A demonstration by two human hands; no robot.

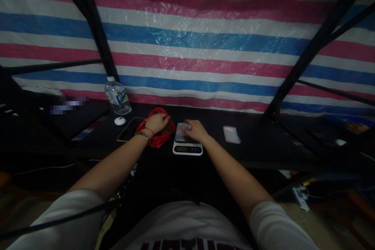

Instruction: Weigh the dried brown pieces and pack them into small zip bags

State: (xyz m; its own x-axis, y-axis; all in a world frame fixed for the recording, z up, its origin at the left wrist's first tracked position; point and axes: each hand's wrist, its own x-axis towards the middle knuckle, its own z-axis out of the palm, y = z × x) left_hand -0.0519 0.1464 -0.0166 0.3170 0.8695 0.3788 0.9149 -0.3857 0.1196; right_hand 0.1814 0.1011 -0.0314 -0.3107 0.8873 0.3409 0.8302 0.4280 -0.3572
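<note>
My left hand reaches into an open red plastic bag holding small dark pieces; its fingers are curled among them, and whether it grips any is hidden. My right hand rests on the platform of a small white digital scale, fingers closed on a small clear packet lying there. Bag and scale stand side by side on a dark table.
A water bottle stands at the back left, a white mouse and a dark tablet in front of it. A small white packet lies right of the scale. Black frame poles and a striped tarp close the back.
</note>
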